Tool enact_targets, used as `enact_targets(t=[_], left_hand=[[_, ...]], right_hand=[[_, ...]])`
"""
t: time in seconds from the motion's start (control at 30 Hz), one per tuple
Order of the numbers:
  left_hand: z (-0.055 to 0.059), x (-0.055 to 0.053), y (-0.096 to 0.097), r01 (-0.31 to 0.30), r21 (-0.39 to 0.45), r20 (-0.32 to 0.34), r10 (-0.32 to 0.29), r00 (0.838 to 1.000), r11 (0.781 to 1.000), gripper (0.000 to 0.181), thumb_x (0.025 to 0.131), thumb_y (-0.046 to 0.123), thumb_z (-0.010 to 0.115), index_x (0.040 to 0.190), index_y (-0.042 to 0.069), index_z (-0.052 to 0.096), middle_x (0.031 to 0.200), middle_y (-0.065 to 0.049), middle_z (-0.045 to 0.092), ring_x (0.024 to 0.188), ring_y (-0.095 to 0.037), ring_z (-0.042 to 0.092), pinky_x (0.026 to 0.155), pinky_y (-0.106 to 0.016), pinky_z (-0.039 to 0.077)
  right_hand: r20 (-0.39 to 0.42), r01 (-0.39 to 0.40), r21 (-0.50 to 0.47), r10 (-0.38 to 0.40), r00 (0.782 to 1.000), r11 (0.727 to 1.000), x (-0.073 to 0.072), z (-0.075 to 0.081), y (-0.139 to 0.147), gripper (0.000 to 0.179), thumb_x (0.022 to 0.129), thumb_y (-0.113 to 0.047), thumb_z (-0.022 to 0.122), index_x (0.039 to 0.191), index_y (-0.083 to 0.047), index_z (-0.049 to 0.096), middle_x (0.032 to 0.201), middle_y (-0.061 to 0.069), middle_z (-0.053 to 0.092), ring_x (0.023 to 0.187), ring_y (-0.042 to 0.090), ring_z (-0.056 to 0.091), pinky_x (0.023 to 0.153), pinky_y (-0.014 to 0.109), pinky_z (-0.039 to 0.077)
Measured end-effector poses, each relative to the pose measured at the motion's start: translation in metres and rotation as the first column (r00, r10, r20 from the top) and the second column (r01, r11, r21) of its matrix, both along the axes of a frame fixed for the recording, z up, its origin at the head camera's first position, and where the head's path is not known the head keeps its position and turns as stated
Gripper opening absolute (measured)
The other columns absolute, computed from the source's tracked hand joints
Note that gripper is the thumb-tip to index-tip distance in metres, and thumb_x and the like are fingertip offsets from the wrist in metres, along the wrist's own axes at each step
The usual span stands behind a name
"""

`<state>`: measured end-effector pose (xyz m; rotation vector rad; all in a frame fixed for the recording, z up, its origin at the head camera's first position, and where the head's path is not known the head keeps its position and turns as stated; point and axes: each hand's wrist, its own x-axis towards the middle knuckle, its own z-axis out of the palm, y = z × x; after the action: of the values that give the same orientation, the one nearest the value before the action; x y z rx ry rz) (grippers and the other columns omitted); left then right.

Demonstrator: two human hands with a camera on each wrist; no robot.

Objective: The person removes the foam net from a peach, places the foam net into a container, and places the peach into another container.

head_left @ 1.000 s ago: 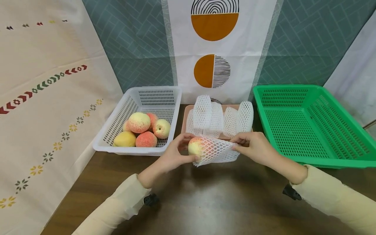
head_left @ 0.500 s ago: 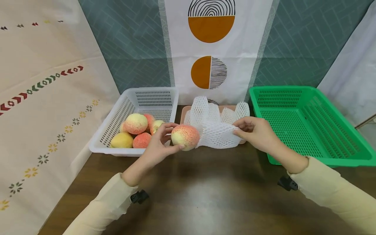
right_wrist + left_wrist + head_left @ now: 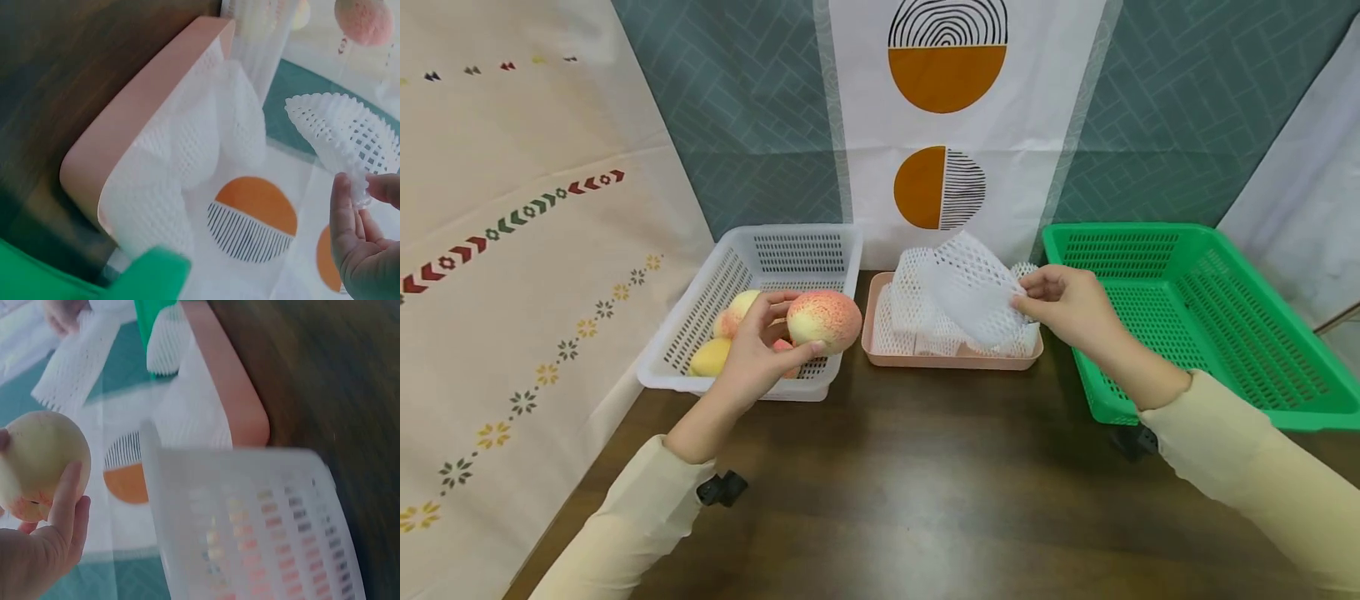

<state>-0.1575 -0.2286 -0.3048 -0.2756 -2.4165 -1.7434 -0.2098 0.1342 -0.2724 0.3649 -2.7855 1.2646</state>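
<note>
My left hand (image 3: 751, 346) grips a yellow and red peach (image 3: 825, 322) above the right side of the white basket (image 3: 655, 375). In the left wrist view the fingers curl round the same peach (image 3: 44, 462). With thumb and fingertips, my right hand (image 3: 1071, 304) pinches one end of a white foam net sleeve (image 3: 973, 287). That sleeve hangs over a pink tray (image 3: 955, 362) with several more foam net sleeves (image 3: 891, 325). In the right wrist view the pinched sleeve (image 3: 350, 131) looks flattened, with nothing seen inside it.
Several peaches and a yellow fruit (image 3: 709, 358) lie in the white basket, partly hidden by my left hand. A green basket (image 3: 1232, 410) stands at the right, close to my right forearm. Patterned cloths (image 3: 760, 108) hang behind the baskets. The brown tabletop (image 3: 925, 483) stretches in front.
The peach came out of the foam net sleeve, and my left hand carried it left to the white basket. My right hand lifted the sleeve up and away over the pink tray.
</note>
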Motion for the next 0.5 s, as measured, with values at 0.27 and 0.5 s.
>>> enact_targets(t=[0.27,0.5], left_hand=[[0.0,-0.004,-0.027,-0.084,-0.035,-0.032,0.083,0.996,0.996,0.064,0.079,-0.002,0.072,0.132,0.001,0.036,0.123,-0.013,0.046,0.097,-0.008,0.056,0.073,-0.016,0.052],[-0.008,-0.012,-0.046,-0.14,-0.133,-0.012,0.14,0.99,0.981,0.066,0.081,0.007,0.073,0.135,0.002,0.035,0.126,-0.018,0.045,0.099,-0.012,0.055,0.072,-0.013,0.05]], right_hand=[[0.048,0.066,-0.031,-0.065,0.997,0.997,-0.02,-0.003,0.001,0.038,0.091,-0.022,0.064,0.117,0.004,0.058,0.112,0.024,0.063,0.1,0.029,0.058,0.074,0.025,0.05],[0.117,0.106,-0.062,-0.098,0.988,0.992,-0.035,-0.014,0.001,0.048,0.092,-0.015,0.058,0.132,0.007,0.041,0.117,0.027,0.056,0.098,0.038,0.061,0.089,0.048,0.051]])
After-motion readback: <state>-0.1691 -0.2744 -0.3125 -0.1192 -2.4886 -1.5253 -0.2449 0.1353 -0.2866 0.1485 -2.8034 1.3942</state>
